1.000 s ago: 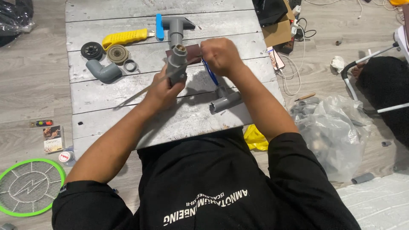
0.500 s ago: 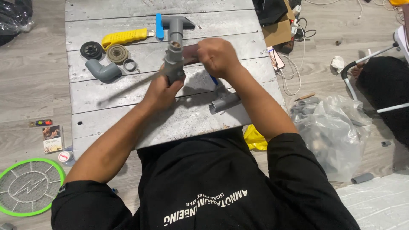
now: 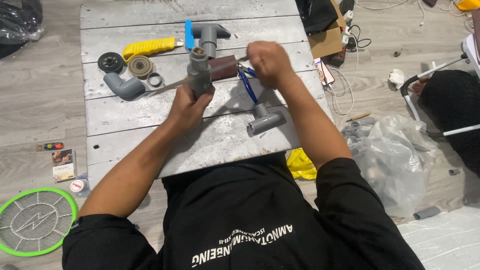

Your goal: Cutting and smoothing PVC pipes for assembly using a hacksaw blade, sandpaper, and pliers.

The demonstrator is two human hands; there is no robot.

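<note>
My left hand (image 3: 187,107) grips an upright grey plastic pipe piece (image 3: 198,67) above the grey plank tabletop (image 3: 150,117). My right hand (image 3: 270,62) holds one end of a thin metal saw blade (image 3: 165,86). The blade lies across the pipe and slants down to the left. Behind the pipe lies a dark brown block (image 3: 223,67). Blue-handled pliers (image 3: 247,85) lie under my right wrist. A grey tee fitting (image 3: 265,120) rests on the planks near my right forearm.
On the far planks lie a yellow utility knife (image 3: 150,47), a grey elbow (image 3: 125,86), a black wheel (image 3: 110,62), a ring (image 3: 155,79) and another grey tee (image 3: 210,34). A clear plastic bag (image 3: 395,155) and cables lie on the floor at right, and a green round racket (image 3: 35,220) at left.
My right hand has shifted a little to the right, drawing the blade across the pipe. My left hand keeps the pipe upright in nearly the same spot.
</note>
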